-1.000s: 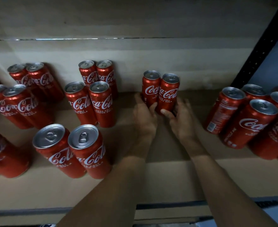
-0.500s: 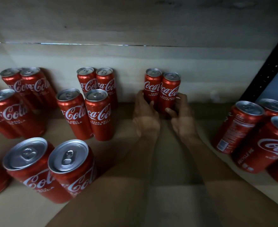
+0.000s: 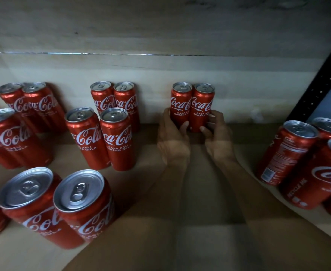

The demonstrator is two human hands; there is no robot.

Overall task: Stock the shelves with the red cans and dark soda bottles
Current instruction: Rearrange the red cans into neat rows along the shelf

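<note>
Since a second ago the gripped pair has slid back toward the back wall (image 3: 238, 90), and the view has leaned in so the shelf's front edge is lost below the frame. Over the last half second almost nothing has shifted.

Just above centre, at 12 o'clock, the left Coca-Cola can (image 3: 180, 102) and the right Coca-Cola can (image 3: 202, 106) stand upright, sides touching, close to the wall. The left hand (image 3: 172, 137) curls round the lower left can with its thumb across the front. The right hand (image 3: 217, 137) grasps the lower right can the same way, fingers round its far side. Both bases are hidden behind the hands, so I cannot tell whether they rest on the shelf board (image 3: 145, 157).

At 11 o'clock a back pair (image 3: 104, 102) is half covered by a middle pair (image 3: 86, 137) in front of it. At 7 o'clock a front pair (image 3: 82, 208) is blurred, its lettering soft. At 9 o'clock a left cluster (image 3: 4, 137) overlaps and runs off the frame edge. At 3 o'clock a right cluster (image 3: 285, 153) is cut off too, one can turned to show fine print too small to read. At 2 o'clock a black upright (image 3: 320, 79) is perforated. Dim light shades both forearms.
</note>
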